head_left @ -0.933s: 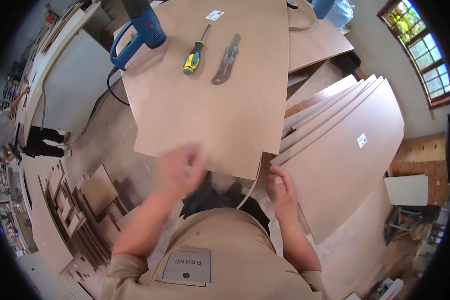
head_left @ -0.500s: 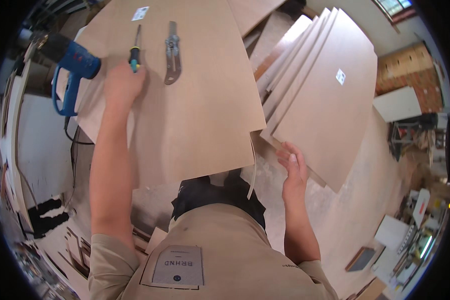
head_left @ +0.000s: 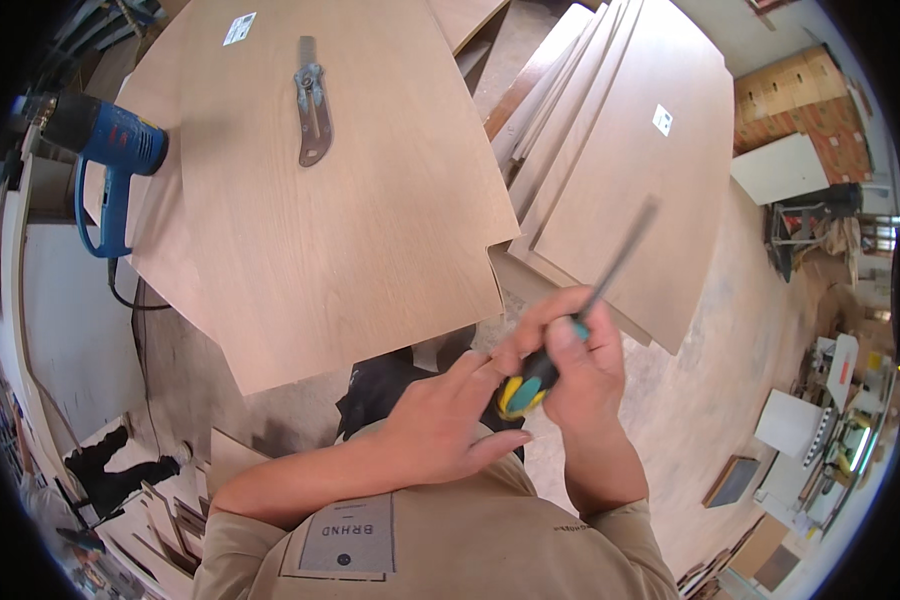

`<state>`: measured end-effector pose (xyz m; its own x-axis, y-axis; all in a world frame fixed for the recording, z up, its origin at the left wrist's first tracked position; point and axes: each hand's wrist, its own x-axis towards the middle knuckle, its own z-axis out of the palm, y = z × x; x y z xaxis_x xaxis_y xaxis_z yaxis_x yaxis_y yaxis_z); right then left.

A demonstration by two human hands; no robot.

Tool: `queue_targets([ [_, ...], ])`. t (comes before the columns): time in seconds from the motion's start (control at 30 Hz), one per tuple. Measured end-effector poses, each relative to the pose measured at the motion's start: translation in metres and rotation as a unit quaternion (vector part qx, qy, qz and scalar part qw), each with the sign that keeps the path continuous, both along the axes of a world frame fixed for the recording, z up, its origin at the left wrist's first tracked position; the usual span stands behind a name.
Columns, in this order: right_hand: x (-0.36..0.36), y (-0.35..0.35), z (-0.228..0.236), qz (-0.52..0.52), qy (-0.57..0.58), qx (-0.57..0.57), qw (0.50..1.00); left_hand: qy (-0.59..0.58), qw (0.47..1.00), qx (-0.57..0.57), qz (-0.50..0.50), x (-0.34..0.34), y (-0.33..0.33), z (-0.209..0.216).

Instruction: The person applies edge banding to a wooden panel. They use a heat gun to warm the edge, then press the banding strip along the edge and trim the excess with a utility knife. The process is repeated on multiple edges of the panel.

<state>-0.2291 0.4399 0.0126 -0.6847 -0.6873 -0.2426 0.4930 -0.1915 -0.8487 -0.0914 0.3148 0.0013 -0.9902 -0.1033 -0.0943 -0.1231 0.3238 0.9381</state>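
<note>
In front of my body, my right hand (head_left: 588,385) is closed around a screwdriver (head_left: 530,385) with a black, yellow and teal handle. Its grey shaft points up and to the right, slightly blurred. My left hand (head_left: 440,425) reaches across from the left, fingers stretched out and thumb apart. Those fingertips are close to the handle's end and my right fingers; whether they touch it I cannot tell. Beyond both hands is a large wood-faced panel (head_left: 370,270) with a notched near corner. On it lies a flat, knife-like metal tool (head_left: 313,115) with a slotted brown handle.
A blue heat gun (head_left: 125,140) stands at the panel's left edge, its cord hanging down. To the right leans a stack of similar panels (head_left: 635,160). A person's dark-trousered legs (head_left: 120,475) show at lower left. Cluttered equipment (head_left: 820,440) stands far right.
The screwdriver has left the panel and is now in my right hand. My left hand has come back from the panel toward my body, and my right hand has moved off the stacked panels' edge.
</note>
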Motion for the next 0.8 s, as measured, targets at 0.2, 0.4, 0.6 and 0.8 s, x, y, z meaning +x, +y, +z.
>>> queue_targets([
  [0.2,-0.064,0.033,-0.082,0.047,0.321,0.334,0.885,0.157,0.936,-0.278,0.147,0.003,-0.076,-0.001],
  [0.4,-0.060,-0.017,-0.155,0.104,0.479,0.161,0.856,0.236,0.895,-0.378,0.013,-0.139,-0.147,-0.005],
  [0.6,-0.047,-0.051,-0.177,0.050,0.434,0.129,0.890,0.136,0.897,-0.394,-0.146,-0.230,-0.136,-0.045],
  [0.8,-0.037,-0.066,-0.176,0.001,0.277,0.085,0.957,0.127,0.895,-0.369,-0.217,-0.223,-0.144,-0.055],
])
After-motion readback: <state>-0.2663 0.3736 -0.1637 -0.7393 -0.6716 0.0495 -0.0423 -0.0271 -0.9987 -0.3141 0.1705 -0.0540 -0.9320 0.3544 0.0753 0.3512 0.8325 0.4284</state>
